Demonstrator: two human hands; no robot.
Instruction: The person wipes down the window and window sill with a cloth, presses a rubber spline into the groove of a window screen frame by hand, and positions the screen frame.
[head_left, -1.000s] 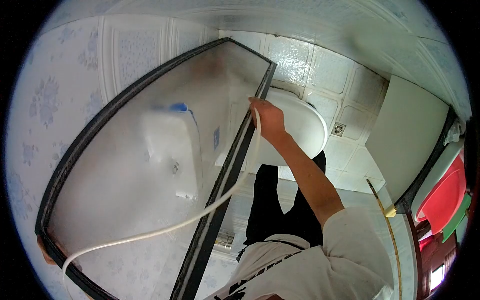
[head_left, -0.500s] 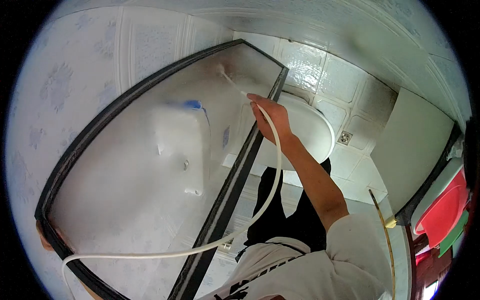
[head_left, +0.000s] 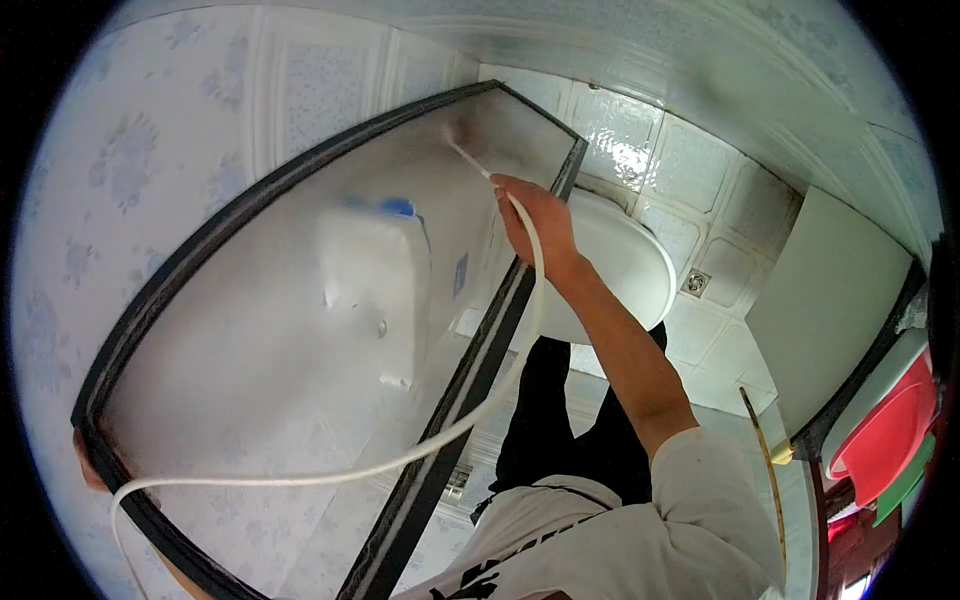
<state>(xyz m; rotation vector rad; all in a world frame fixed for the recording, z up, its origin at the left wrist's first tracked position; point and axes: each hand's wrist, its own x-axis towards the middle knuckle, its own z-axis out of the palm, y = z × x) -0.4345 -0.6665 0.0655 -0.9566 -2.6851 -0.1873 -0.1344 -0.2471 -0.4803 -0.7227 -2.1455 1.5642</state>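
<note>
- Right grip [head_left: 538, 225] closes around the white hose [head_left: 300, 481], upper centre.
- Left grip [head_left: 90, 465] is at the lower-left edge of the black-framed panel [head_left: 230, 330], hold unclear.
- Rinsing seems under way; how much remains cannot be told.

White hose [head_left: 300, 480] across a black-framed panel [head_left: 250, 340] — hands [head_left: 539, 225] on both

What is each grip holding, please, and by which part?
Right grip: the hose, near its tip. Left grip: apparently the panel, by its black rim, though mostly hidden.
</note>
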